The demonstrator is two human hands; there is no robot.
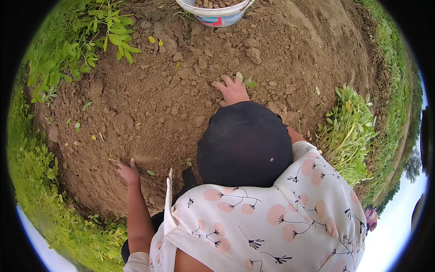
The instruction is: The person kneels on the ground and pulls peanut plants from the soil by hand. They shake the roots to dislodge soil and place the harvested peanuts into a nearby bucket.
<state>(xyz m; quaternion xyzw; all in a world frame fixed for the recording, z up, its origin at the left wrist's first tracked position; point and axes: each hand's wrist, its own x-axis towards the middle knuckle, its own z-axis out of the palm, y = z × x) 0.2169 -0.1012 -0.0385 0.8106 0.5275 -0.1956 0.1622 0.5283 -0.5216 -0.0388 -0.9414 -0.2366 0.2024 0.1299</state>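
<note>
My right hand [234,92] lies on loose brown soil beyond my dark-clad knee [244,145], its fingers spread and their tips against the dirt. A few small green leaves [250,83] lie right beside its fingertips. Farther left and nearer to me, my left hand [128,172] reaches down to the soil [99,158] with thumb and forefinger apart. Thin dry stem bits [128,144] lie just past its fingertips, and I see nothing held in it. Part of the right forearm is hidden behind the knee.
A white bucket [219,20] with brown pods or lumps in it stands at the far edge. Leafy green plants [97,34] grow at the far left; a heap of leafy plants [349,136] lies at right. Clods [253,55] dot the soil. Another person [371,218] shows at the right rim.
</note>
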